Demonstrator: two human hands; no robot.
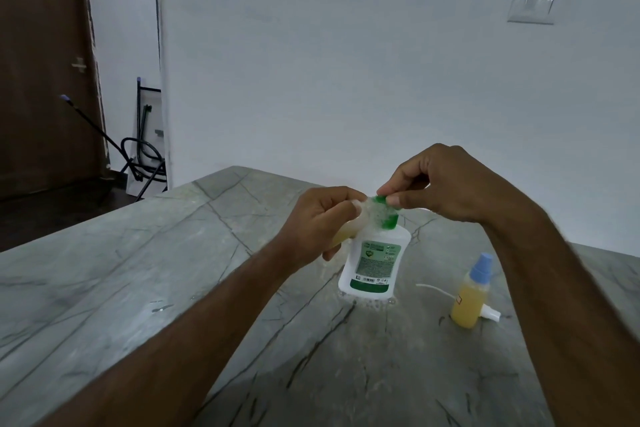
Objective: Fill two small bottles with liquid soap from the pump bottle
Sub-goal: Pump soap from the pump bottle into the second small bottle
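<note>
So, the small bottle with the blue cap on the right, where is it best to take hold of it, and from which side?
Probably around its yellow body, below the blue cap. The small bottle stands upright on the table, with a white spray pump lying against its right base, so come from the left or from above. The right hand is nearer, but it now pinches the pump bottle top.

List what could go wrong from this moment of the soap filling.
1. The left hand holds a small clear bottle of yellow liquid tilted at the green pump head that the right hand pinches; soap may miss its mouth.
2. The white pump bottle with green label stands in a wet patch on the grey marble table and might slide.
3. The right forearm passes close to the blue-capped yellow bottle and could topple it.
</note>
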